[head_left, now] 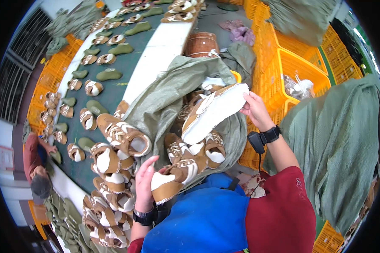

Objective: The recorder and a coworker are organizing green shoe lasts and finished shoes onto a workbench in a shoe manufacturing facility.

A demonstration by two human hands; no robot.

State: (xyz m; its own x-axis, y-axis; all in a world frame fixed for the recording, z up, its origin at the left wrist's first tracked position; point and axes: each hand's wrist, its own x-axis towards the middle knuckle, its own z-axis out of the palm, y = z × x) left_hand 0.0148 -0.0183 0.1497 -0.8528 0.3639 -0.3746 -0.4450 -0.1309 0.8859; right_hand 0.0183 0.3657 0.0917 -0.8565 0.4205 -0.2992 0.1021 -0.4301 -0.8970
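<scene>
My right hand (255, 110) pinches one end of a brown-and-white shoe upper (215, 110), tipped so its flat white underside faces me. It hangs above an open grey-green woven sack (156, 99) holding more shoe uppers. At the sack's near edge lies another brown-and-white upper (169, 184). Right beside its heel is my left hand (145, 183), fingers stretched up and apart, the thumb close to the upper's opening. Laced uppers (179, 148) show inside the sack. To the left, a heap of matching uppers (120, 134) is stacked by the belt.
A dark green conveyor belt (128, 59) with white borders carries rows of uppers and green shoe lasts (109, 74). Across it a co-worker (37, 164) bends over. Orange crates (283, 78) and a large covered sack (333, 139) stand at right. Green lasts (65, 221) are piled lower left.
</scene>
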